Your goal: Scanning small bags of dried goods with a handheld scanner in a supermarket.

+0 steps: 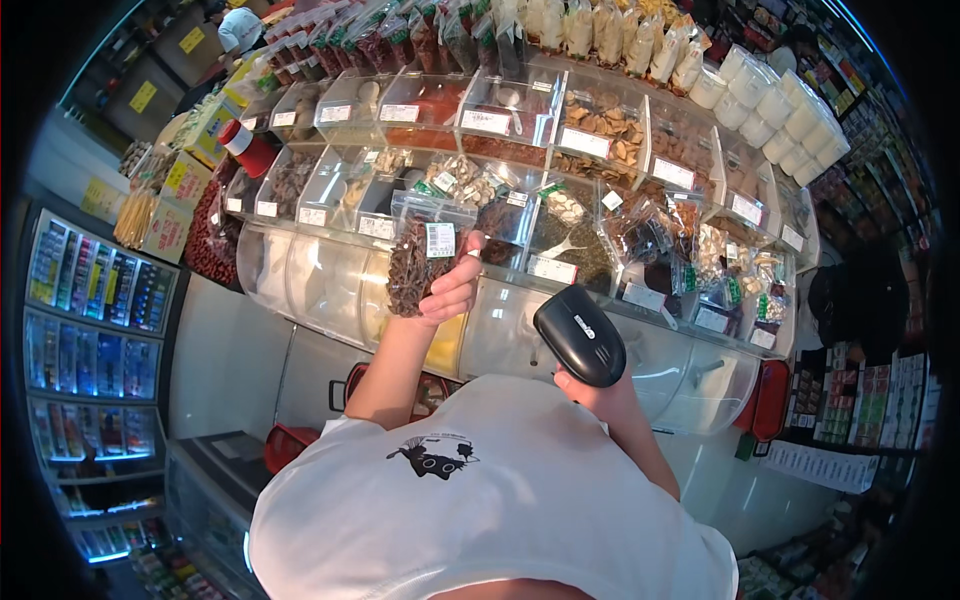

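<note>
A clear zip bag of dark brown dried food (415,259), with a white barcode label facing up, is in my left hand (454,281), fingers along its right side. My right hand (600,391) is closed around a black handheld barcode scanner (581,335), its rounded head pointing up and left. The grip of the scanner is hidden beneath its head. Both hands are in front of a tiered display of clear bulk bins (480,279). Beyond the bag lie packs of dried mushrooms (459,180), and to the right of the scanner are more bagged dried goods (637,232).
Filled bags (420,37) and white plastic tubs (780,112) line the display's top. A red-lidded container (244,142) stands at its left end. Red baskets (770,401) are low at right. A lit drinks cooler (97,300) is at far left. A person (240,30) is at upper left.
</note>
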